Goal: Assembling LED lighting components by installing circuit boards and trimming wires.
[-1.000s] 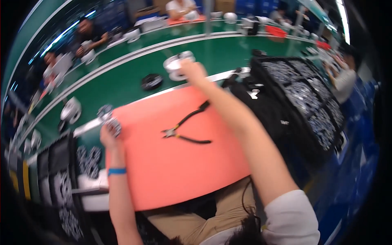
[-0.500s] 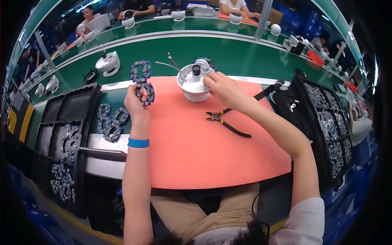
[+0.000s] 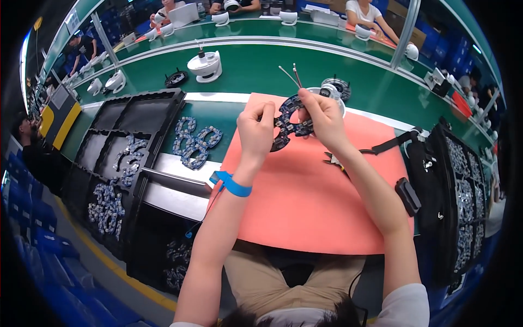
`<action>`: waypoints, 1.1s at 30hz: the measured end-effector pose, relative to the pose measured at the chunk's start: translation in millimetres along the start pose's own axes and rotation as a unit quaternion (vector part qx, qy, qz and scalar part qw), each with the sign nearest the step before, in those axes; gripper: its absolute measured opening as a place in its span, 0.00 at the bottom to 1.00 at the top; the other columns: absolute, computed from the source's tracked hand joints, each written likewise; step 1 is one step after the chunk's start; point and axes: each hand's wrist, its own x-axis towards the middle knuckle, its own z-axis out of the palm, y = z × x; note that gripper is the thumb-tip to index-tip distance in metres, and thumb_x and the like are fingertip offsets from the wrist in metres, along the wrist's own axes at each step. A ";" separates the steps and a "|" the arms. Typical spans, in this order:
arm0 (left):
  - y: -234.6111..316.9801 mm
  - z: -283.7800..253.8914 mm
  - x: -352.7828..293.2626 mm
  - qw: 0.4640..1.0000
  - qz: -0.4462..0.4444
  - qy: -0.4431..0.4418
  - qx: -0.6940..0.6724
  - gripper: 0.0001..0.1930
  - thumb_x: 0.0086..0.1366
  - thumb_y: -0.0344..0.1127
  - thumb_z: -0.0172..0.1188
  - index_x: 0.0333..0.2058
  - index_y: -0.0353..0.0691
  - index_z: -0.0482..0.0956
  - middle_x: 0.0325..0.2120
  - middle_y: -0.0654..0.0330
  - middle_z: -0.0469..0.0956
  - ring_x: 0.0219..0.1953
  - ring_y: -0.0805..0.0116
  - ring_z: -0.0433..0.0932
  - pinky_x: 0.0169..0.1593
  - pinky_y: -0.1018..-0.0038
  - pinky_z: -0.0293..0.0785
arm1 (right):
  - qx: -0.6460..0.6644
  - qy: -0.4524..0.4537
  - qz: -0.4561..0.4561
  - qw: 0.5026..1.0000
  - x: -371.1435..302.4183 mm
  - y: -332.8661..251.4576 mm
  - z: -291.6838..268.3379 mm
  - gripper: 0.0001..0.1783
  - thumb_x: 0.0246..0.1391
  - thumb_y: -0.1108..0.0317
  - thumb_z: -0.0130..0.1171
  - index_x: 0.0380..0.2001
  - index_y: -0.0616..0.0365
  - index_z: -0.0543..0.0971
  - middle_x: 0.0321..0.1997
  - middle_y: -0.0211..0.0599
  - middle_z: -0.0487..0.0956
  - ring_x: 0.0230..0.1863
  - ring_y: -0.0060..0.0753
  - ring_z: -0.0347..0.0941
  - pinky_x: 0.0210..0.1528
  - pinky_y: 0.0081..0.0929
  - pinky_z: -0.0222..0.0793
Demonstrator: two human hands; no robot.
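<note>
Both hands are raised over the far part of the salmon mat (image 3: 305, 212), holding a blue circuit-board panel of joined rings (image 3: 284, 124) between them. My left hand (image 3: 255, 131) is closed on its left edge. My right hand (image 3: 325, 119) pinches the right side, its fingertips partly hidden by the board. Behind my right hand stands a white round camera housing (image 3: 341, 102), mostly covered; thin wires (image 3: 290, 76) stick up beside it. Under my right forearm lie cutting pliers (image 3: 333, 160), partly hidden. A blue wrist strap (image 3: 238, 188) circles my left wrist.
Left of the mat lie more ring boards (image 3: 197, 144) and a black divided tray (image 3: 143, 174) holding boards. Black trays of parts (image 3: 456, 180) stand at the right, near a small black device (image 3: 407, 197). Another white housing (image 3: 206, 66) sits on the green bench; people work across it.
My left hand has brought the board panel rightward to the middle. My right hand has left the white housing and now grips the panel too. The view has shifted left.
</note>
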 end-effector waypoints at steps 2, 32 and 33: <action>12.0 0.5 -3.6 1.000 -0.008 -0.004 0.006 0.20 0.62 0.34 0.49 0.12 0.32 0.63 0.08 0.69 0.59 0.13 0.83 0.56 0.17 0.78 0.50 | 0.075 -0.019 0.065 0.995 -1.2 -1.5 -3.6 0.26 0.59 0.51 0.46 0.14 0.57 0.68 0.11 0.25 0.65 0.07 0.15 0.60 0.09 0.14 0.53; 33.9 -15.4 -3.7 0.950 -0.149 -0.253 -0.109 0.10 0.62 0.34 0.54 0.39 0.34 0.76 0.29 0.66 0.76 0.28 0.83 0.70 0.30 0.85 0.64 | 0.189 -0.069 0.172 0.964 4.2 3.1 -25.1 0.14 0.56 0.59 0.53 0.30 0.61 0.78 0.27 0.25 0.76 0.27 0.12 0.70 0.29 0.12 0.65; 35.8 -19.2 -3.7 0.947 -0.161 -0.267 -0.082 0.10 0.62 0.33 0.53 0.40 0.34 0.76 0.31 0.66 0.75 0.31 0.81 0.70 0.34 0.83 0.66 | 0.218 -0.084 0.148 0.961 5.6 11.1 -23.2 0.14 0.57 0.60 0.52 0.32 0.61 0.78 0.27 0.25 0.76 0.27 0.12 0.70 0.29 0.13 0.65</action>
